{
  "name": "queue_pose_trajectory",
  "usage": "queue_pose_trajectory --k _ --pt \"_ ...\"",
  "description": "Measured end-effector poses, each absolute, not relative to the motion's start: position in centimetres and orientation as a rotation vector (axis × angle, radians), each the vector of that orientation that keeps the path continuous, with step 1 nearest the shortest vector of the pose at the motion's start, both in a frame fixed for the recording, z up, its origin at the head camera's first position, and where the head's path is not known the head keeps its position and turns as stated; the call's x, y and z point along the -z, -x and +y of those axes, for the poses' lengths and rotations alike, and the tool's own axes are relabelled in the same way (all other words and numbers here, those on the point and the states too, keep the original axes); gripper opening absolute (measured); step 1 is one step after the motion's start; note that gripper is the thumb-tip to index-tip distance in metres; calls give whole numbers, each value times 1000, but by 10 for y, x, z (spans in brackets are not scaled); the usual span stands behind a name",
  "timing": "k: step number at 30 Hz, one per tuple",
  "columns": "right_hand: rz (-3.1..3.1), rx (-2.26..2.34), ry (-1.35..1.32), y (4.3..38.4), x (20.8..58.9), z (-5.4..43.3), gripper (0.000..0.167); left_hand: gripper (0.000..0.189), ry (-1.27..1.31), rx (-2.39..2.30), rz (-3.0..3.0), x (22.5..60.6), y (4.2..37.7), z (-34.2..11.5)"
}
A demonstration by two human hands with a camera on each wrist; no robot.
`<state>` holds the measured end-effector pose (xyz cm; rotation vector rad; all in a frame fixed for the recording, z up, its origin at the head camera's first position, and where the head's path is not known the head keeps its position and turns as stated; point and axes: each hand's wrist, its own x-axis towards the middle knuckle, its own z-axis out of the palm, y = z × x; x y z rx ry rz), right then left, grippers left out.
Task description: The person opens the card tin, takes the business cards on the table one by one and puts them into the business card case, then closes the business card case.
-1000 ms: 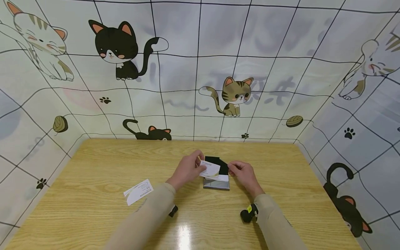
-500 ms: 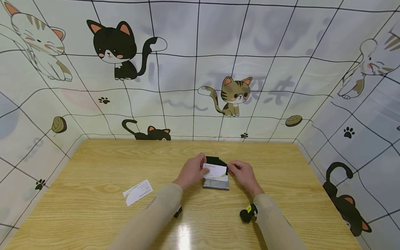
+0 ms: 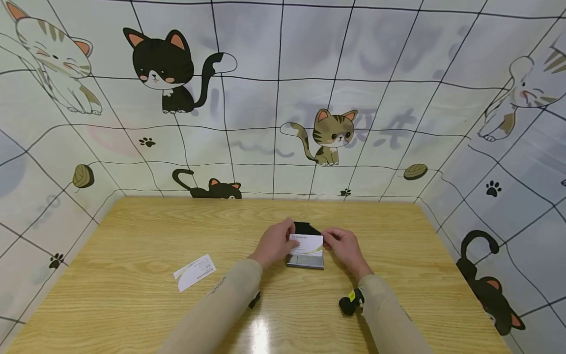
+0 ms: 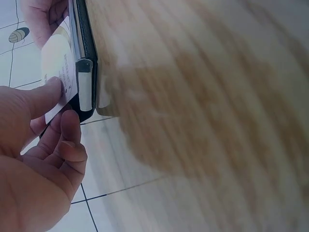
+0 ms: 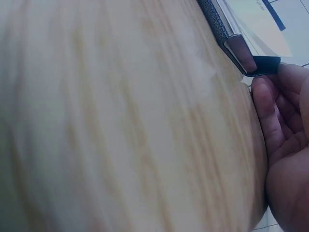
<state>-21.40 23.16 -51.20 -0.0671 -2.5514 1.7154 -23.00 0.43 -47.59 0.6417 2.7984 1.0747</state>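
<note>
A small card case with a silver front (image 3: 305,262) and a black flap (image 3: 305,228) lies opened on the table. Over it is a white business card (image 3: 309,243) with a gold curve. My left hand (image 3: 275,242) holds this card at its left end, thumb (image 4: 50,94) on its printed face and fingers around the case's edge. At the case's right side, my right hand (image 3: 347,248) pinches the edge of the black flap (image 5: 268,64) between thumb and fingers. Other cards in the case are mostly hidden under the top one.
To the left, white printed cards (image 3: 195,272) lie on the wooden table (image 3: 132,236), seemingly overlapping. A cat-patterned cloth wall (image 3: 247,108) stands behind the table and along both sides. A black wrist camera (image 3: 350,304) sits at the right cuff.
My left hand has moved right and slightly down, bringing the business card from a tilted position to lie squarely over the case. My right hand has stayed at the flap.
</note>
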Motion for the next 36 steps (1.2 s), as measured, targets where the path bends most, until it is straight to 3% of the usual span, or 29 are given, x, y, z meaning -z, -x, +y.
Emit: queue_pose_trajectory --k 36 --pt "-2547 -1697 58 215 515 232 18 9 -838 -823 2837 481 221 2"
